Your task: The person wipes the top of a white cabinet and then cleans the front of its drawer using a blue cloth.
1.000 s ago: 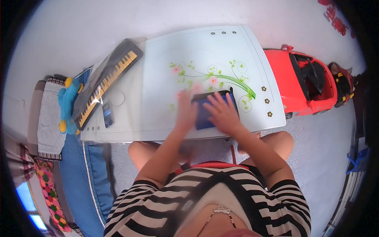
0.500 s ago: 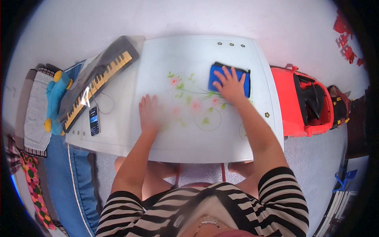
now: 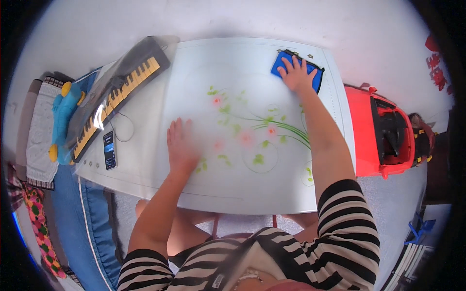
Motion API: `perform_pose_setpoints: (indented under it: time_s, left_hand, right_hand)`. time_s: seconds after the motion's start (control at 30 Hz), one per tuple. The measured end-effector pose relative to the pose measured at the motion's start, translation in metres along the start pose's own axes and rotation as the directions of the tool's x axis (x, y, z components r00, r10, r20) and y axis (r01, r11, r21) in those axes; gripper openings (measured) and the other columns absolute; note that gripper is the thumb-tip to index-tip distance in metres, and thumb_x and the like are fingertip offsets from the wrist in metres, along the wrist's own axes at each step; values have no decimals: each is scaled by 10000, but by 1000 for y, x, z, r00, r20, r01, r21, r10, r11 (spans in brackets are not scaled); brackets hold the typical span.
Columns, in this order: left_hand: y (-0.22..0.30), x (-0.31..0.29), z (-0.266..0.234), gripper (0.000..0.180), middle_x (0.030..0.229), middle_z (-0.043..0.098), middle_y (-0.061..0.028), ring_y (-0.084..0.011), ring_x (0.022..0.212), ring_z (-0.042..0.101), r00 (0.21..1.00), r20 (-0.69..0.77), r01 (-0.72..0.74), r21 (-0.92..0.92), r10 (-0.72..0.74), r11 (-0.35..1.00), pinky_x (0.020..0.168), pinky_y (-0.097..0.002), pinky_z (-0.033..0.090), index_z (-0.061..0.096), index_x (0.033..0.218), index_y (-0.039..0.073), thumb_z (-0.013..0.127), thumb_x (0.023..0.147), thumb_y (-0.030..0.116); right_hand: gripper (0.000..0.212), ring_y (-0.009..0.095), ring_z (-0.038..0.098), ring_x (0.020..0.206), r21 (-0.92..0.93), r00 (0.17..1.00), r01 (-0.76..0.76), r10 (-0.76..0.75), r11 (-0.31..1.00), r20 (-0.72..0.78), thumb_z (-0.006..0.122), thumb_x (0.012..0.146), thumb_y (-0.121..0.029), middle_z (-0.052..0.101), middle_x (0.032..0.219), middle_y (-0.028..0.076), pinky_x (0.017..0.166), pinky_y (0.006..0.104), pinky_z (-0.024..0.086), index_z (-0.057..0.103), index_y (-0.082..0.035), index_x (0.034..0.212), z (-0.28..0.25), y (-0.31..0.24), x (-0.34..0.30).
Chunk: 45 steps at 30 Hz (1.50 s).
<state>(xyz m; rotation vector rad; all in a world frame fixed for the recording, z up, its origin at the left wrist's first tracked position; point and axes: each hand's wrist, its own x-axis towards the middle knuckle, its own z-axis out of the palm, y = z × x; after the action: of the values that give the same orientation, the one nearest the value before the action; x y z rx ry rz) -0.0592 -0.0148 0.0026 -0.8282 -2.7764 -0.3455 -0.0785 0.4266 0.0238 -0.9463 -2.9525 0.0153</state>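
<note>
My right hand (image 3: 297,77) lies flat with spread fingers on a folded blue cloth (image 3: 313,83) with a black edge, near the far right corner of the white table (image 3: 218,63). The hand presses down on the cloth rather than gripping it. On the left half of the table, my left hand (image 3: 182,148) rests palm down with its fingers stretched out and nothing in it. A hazy blur covers part of that hand. Between my hands the tabletop carries a printed pattern of pink flowers and green leaves (image 3: 272,131).
A keyboard (image 3: 119,97) under clear plastic lies along the table's left side, with a phone (image 3: 109,150) beside it. Further left are a blue and yellow toy (image 3: 65,121) and a blue-covered surface (image 3: 73,213). A red toy car (image 3: 364,131) stands right of the table.
My right hand and the blue cloth have moved away from me and slightly right, to the table's far edge. My left hand stays flat in about the same place. The view has shifted slightly.
</note>
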Motion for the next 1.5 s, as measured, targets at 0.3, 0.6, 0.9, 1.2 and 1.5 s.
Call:
perform_pose_setpoints:
  time_s: [0.3,0.6,0.9,1.2,1.5]
  left_hand:
    - [-11,1,15,510,1517,419,-245,-407,1437,346,993,-110,-46,0,45,999,1216,-510,237,494,1433,35,551,997,293]
    - [-11,4,19,526,1555,383,-234,-389,1474,300,997,-66,27,-18,-28,999,1238,-487,193,468,1457,49,534,1008,314]
    - [-12,1,20,510,1544,395,-240,-402,1463,312,996,-84,2,-19,-4,1000,1233,-495,205,481,1450,48,533,1011,302]
    - [-11,-1,11,499,1545,397,-231,-401,1461,315,997,-76,-4,-27,2,1000,1227,-496,224,493,1441,56,556,1001,283]
    - [-5,3,7,512,1554,380,-224,-388,1472,296,999,-34,31,-30,-32,999,1234,-490,201,469,1456,60,539,1004,291]
  right_hand:
    - [582,381,194,1531,-3,960,230,-227,973,-166,468,996,-567,280,1654,72,1127,772,82,438,-314,1518,9,15,-188]
    - [637,393,189,1531,66,963,269,-268,961,-25,618,932,-493,275,1655,92,1138,745,75,453,-292,1512,-24,55,-373]
    - [616,361,217,1528,-46,986,103,-109,994,-129,530,971,-553,283,1657,62,1133,759,117,410,-328,1532,-4,92,-243]
    - [665,339,143,1553,-56,995,-97,97,994,-11,332,987,-697,183,1694,13,1145,761,94,285,-401,1580,0,110,-50]
    - [644,364,145,1549,-56,995,-94,91,994,-50,315,1007,-657,194,1690,45,1137,770,84,297,-369,1583,2,81,-60]
